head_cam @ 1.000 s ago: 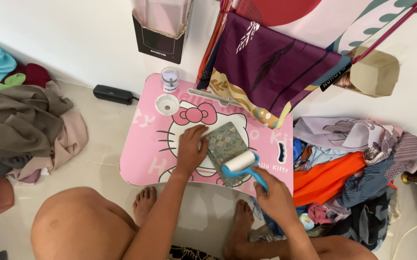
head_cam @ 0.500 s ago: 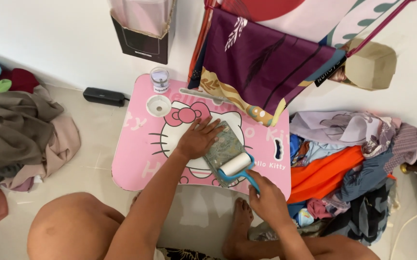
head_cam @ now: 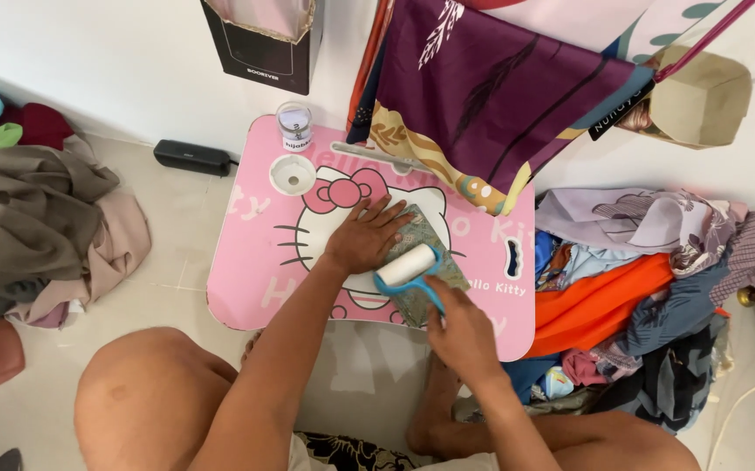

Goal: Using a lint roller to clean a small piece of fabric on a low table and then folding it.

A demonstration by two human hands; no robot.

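Note:
A folded green patterned cloth (head_cam: 434, 235) lies on a pink lap table (head_cam: 255, 270) with a white cat picture. My left hand (head_cam: 364, 237) presses flat on the cloth's left part, fingers spread. My right hand (head_cam: 460, 336) grips the blue handle of a lint roller (head_cam: 408, 266), whose white roll rests across the middle of the cloth.
A small clear jar (head_cam: 294, 126) and a white round lid (head_cam: 292, 174) sit at the table's far left corner. A black box (head_cam: 259, 39) stands by the wall, a black bar (head_cam: 192, 157) on the floor. Cloth piles lie left (head_cam: 37, 227) and right (head_cam: 648, 296). Scarves (head_cam: 499, 87) hang above.
The lint roller has rolled up the cloth, away from me, from its near end to its middle. My left hand stayed pressed on the cloth.

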